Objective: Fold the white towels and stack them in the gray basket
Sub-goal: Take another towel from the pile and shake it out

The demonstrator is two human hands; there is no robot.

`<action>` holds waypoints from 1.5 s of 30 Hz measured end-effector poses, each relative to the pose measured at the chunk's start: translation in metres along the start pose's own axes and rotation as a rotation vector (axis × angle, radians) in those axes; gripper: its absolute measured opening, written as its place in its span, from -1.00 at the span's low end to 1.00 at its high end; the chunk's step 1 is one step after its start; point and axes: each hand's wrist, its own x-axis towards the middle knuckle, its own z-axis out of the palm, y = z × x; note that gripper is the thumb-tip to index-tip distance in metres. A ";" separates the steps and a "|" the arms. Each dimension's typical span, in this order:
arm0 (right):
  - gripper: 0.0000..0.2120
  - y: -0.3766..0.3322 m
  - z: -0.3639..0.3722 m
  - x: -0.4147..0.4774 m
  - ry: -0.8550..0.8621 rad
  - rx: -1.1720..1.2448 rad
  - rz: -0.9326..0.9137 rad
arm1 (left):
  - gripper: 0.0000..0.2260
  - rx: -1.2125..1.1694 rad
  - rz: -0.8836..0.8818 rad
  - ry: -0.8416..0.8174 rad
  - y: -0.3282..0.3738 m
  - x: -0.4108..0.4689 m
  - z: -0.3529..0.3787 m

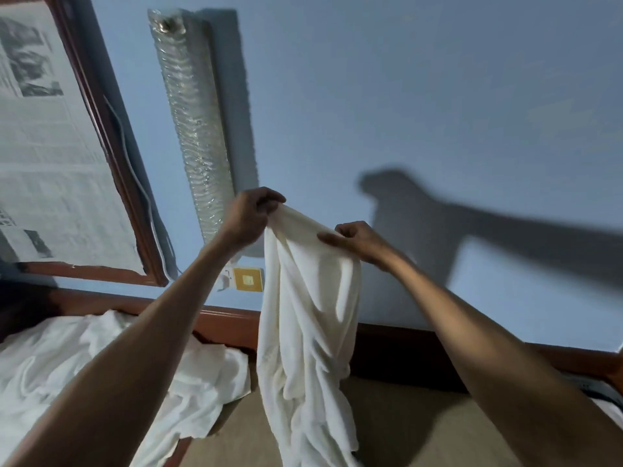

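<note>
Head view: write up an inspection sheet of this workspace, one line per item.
Surface: tan surface with a wooden rim along its far edge.
Job's things: towel hangs unfolded from both hands; pile of white towels lies crumpled at the left; basket not seen.
Clutter: nothing seen.
Hands: left hand pinches the towel's top edge; right hand grips the same edge beside it.
Cables: white cable runs down beside the frame.
Surroundings: blue wall, newspaper inside the frame, silver tube, yellow plate.
</note>
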 end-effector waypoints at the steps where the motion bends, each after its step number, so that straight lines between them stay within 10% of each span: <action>1: -0.43 -0.002 -0.005 0.001 0.012 -0.037 -0.002 | -0.77 0.023 -0.001 0.045 -0.001 0.006 -0.010; 16: -0.65 0.007 -0.043 -0.015 0.170 -0.372 0.193 | -0.67 0.131 -0.447 0.541 -0.076 -0.011 -0.096; 23: -0.02 0.009 -0.042 -0.020 0.011 -0.016 0.208 | -0.62 0.037 -0.550 0.644 -0.089 -0.014 -0.103; 28: -0.83 0.009 -0.033 -0.010 0.184 0.177 0.153 | -0.63 0.004 -0.530 0.639 -0.094 -0.012 -0.110; 34: -0.92 -0.039 -0.037 0.007 0.329 0.493 0.026 | -0.60 -0.015 -0.501 0.710 -0.091 0.002 -0.119; 45: -0.37 -0.023 -0.058 -0.007 0.267 -0.318 0.226 | -0.59 -0.034 -0.517 0.783 -0.108 0.003 -0.133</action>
